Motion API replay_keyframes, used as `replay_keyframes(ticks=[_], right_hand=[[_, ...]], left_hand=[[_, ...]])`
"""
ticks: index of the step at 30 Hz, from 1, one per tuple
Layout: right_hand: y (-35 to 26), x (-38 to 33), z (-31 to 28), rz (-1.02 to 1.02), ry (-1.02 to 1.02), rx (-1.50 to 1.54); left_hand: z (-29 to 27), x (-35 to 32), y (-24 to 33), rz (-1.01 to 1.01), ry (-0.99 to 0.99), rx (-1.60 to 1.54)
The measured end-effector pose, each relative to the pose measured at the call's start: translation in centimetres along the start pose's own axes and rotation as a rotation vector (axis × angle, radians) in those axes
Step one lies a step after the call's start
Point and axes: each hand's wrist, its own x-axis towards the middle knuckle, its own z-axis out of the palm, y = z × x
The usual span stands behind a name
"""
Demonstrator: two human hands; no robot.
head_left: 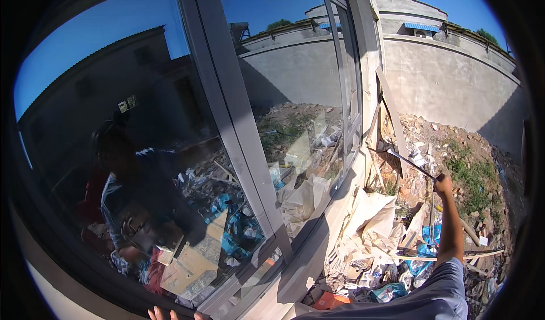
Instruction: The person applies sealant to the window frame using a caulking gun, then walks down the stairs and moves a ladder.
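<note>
At the lower edge, the fingertips of my left hand show, slightly spread against the bottom of the grey window frame; the rest of that hand is out of the picture. My right arm stretches out to the right, beyond the window. At its end my right hand is closed round a thin dark rod. The rod slants up and left toward the wall beside the window, and its far tip is hard to make out. Large glass panes mirror a person, the yard and the sky.
Below the sill lies a heap of rubble, with a cream sheet, blue plastic bags and loose sticks. A long board leans beside the window. Behind stands a grey wall; weeds grow on the right.
</note>
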Motion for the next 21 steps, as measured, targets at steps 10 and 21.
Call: replay_keyframes(ticks=[10, 21], right_hand=[[28.6, -39.1, 2.4, 0.706, -0.614, -0.160], [34.4, -47.8, -8.0, 0.960, -0.526, -0.034]], left_hand=[[10.9, -21.3, 6.6, -0.153, -0.929, -0.563], [5.5, -40.5, -6.3, -0.221, -1.769, -0.443]])
